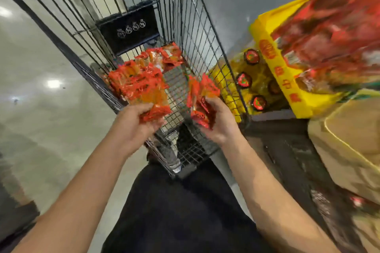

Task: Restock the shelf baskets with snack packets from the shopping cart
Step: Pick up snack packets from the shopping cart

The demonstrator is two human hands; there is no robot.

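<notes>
Gripped in left hand [131, 121]: larger bunch of red-orange plastic snack packets [139, 88]. Smaller bunch of the same packets [202, 98] is clutched in right hand [220, 123]. Both are held above black wire shopping cart [191, 26]; loose packets [164, 57] are seen inside it.

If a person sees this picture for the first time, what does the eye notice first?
Two bundles of red-orange snack packets: the left hand grips the bigger bundle, the right hand the smaller bundle, over the wire shopping cart. More packets lie inside; a yellow display box is right.
</notes>
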